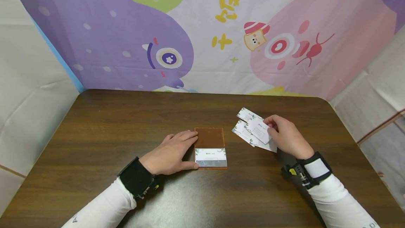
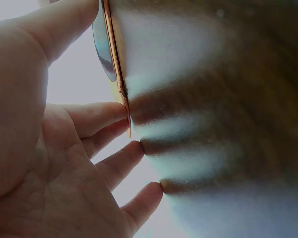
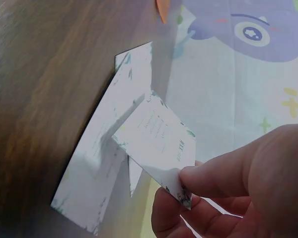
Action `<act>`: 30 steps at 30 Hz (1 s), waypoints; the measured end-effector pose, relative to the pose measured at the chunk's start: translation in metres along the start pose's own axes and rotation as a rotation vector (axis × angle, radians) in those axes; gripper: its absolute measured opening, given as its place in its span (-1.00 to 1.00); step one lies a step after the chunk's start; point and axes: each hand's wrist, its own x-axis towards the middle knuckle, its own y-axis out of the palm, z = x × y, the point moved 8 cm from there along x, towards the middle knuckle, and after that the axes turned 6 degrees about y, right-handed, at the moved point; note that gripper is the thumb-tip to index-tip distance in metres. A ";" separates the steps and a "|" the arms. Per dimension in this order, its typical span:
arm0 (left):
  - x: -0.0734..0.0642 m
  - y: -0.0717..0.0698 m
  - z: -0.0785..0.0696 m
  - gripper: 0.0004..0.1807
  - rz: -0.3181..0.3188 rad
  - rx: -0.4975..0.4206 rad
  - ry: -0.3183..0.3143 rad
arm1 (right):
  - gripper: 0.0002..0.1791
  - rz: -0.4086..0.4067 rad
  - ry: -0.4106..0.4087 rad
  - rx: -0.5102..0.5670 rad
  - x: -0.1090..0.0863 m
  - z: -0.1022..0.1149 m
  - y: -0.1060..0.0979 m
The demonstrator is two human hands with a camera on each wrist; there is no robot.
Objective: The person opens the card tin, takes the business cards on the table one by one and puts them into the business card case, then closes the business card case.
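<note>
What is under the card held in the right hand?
Other white, leaf-printed cards lie on the table beneath the held card. From the head view, parts under it and the right hand are hidden.

the head view looks forward and down over the table [image 1: 202,200]. close up, the wrist views face left hand [image 1: 171,153] and right hand [image 1: 288,137]; head and right wrist share the cards [image 1: 257,129] and backdrop [image 1: 205,20].
</note>
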 end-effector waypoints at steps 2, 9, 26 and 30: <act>0.000 0.000 0.000 0.00 0.000 -0.001 0.000 | -0.75 -0.010 -0.015 0.009 0.000 0.003 -0.001; 0.000 0.000 0.000 0.00 0.000 -0.003 -0.001 | -0.76 -0.035 -0.054 0.018 0.001 0.016 -0.005; 0.000 0.001 0.001 -0.01 0.000 -0.004 -0.002 | -0.81 -0.045 -0.137 0.055 0.002 0.050 -0.002; 0.000 0.001 0.001 -0.01 0.003 -0.005 -0.005 | -0.82 -0.035 -0.150 0.064 0.003 0.056 0.002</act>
